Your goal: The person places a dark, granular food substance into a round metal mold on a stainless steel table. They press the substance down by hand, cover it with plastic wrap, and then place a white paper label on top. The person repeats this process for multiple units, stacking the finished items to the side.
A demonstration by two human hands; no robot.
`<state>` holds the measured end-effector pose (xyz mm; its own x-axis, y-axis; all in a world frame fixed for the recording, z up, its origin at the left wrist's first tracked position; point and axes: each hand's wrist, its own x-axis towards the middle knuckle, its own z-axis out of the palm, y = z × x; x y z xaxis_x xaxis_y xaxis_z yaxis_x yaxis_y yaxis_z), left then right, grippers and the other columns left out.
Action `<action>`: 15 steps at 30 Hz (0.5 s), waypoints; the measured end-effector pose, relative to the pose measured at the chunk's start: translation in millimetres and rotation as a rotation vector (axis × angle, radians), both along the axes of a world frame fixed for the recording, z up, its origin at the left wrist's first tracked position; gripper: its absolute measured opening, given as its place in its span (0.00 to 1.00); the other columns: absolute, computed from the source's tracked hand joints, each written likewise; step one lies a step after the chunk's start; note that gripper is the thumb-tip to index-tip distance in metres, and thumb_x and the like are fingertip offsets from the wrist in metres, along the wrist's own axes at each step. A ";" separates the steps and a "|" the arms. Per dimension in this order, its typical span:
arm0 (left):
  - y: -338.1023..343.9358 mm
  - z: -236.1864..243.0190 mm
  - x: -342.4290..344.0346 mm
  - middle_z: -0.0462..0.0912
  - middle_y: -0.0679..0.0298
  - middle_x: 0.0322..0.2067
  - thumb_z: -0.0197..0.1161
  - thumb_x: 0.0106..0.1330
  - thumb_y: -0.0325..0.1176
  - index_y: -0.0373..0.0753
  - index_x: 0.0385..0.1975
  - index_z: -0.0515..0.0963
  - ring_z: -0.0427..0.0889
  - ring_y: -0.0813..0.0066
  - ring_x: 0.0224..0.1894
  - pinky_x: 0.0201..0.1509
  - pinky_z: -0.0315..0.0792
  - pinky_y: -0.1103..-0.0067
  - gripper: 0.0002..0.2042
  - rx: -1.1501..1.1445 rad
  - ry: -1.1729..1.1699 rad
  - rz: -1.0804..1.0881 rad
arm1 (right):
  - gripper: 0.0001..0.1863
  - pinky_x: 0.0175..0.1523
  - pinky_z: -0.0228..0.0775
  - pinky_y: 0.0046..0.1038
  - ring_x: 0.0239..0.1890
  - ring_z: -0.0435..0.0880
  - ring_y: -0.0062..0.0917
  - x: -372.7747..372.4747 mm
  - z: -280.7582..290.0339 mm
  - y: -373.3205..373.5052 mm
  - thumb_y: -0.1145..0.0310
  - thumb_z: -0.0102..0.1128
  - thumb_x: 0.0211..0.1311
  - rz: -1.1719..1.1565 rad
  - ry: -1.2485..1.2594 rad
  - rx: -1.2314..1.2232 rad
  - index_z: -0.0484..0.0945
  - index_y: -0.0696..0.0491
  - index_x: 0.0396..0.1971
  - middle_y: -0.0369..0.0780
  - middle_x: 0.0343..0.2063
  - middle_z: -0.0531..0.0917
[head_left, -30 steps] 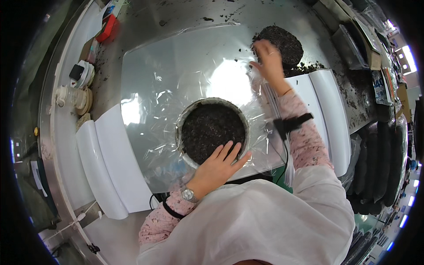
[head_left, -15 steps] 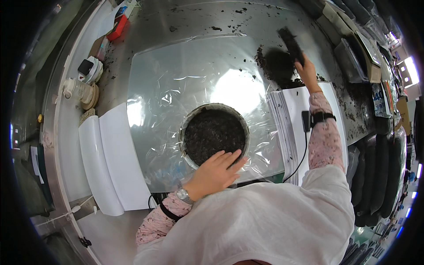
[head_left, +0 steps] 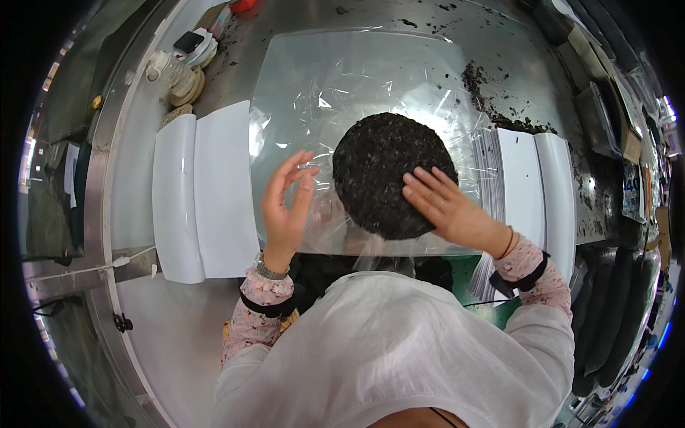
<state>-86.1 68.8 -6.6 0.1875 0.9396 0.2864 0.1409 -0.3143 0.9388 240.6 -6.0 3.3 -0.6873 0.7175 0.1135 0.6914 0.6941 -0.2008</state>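
A thick, round, nearly black disc (head_left: 385, 171) with a rough, flecked surface is in the middle of the view. It is above a sheet of clear plastic film (head_left: 300, 78) on the metal table. My right hand (head_left: 449, 207) lies with fingers stretched out on the disc's near right part. To the left of the disc, my left hand (head_left: 285, 207) is raised and holds nothing; its fingers are bent and apart. What is under the disc is hidden.
White paper sheets (head_left: 222, 185) are on the left, and a thick paper stack (head_left: 519, 171) is on the right. Dark crumbs (head_left: 514, 121) are scattered at the far right. A glass jar (head_left: 171, 71) stands at the far left. Dark bagged goods (head_left: 603, 314) are piled beyond the right edge.
My right hand has come from the far right to the middle, and the dark disc now covers the place of the grey-rimmed round mould. My left hand has lifted off to the left.
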 end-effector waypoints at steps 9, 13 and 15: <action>36.7 4.7 114.4 0.52 0.49 0.79 0.61 0.70 0.57 0.53 0.74 0.68 0.45 0.31 0.78 0.76 0.43 0.39 0.33 0.544 0.722 -0.240 | 0.15 0.42 0.67 0.18 0.38 0.75 0.13 88.2 37.7 26.3 0.74 0.58 0.75 -0.674 0.900 -0.056 0.77 0.62 0.57 0.36 0.40 0.84; 24.9 -78.7 123.3 0.52 0.47 0.78 0.58 0.69 0.63 0.58 0.76 0.66 0.44 0.31 0.79 0.75 0.41 0.34 0.36 0.489 0.873 -0.369 | 0.16 0.38 0.61 0.17 0.36 0.70 0.11 82.1 42.7 23.9 0.64 0.60 0.78 -0.734 0.950 0.131 0.82 0.64 0.48 0.29 0.34 0.80; 25.1 -85.2 123.5 0.53 0.47 0.78 0.59 0.68 0.63 0.59 0.75 0.66 0.45 0.31 0.79 0.74 0.42 0.32 0.36 0.506 0.921 -0.350 | 0.11 0.41 0.65 0.18 0.37 0.71 0.12 82.9 37.5 18.4 0.69 0.57 0.78 -0.718 0.943 0.046 0.79 0.62 0.49 0.29 0.34 0.79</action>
